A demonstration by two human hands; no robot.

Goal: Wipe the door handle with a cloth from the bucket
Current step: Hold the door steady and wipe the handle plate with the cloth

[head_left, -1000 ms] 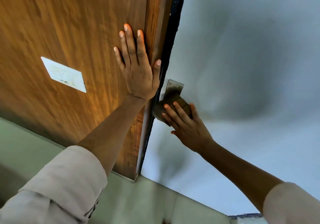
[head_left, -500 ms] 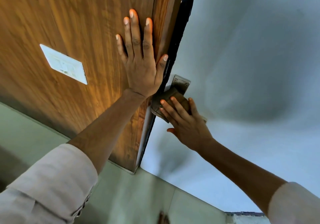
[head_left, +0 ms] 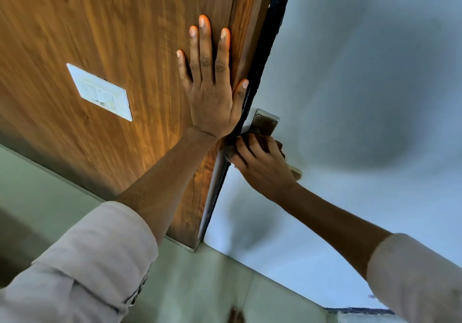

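My left hand (head_left: 210,92) lies flat, fingers spread, on the brown wooden panel (head_left: 112,35) beside the dark door edge (head_left: 262,72). My right hand (head_left: 260,165) is closed around a brown cloth (head_left: 281,147) and presses it onto the metal door handle on the grey door (head_left: 362,85). Above my fingers shows the handle's metal plate (head_left: 266,121) with its screws. A tip of the lever (head_left: 297,172) pokes out past my hand. Most of the cloth and handle is hidden under my fingers. No bucket is in view.
A white switch plate (head_left: 100,92) is set in the wooden panel to the left. Pale green floor (head_left: 200,285) lies below, meeting the foot of the panel and the door.
My right hand has slid with the cloth along the handle, closer to the door edge and up toward the plate. The left hand stays flat on the wood. The view shifted slightly.
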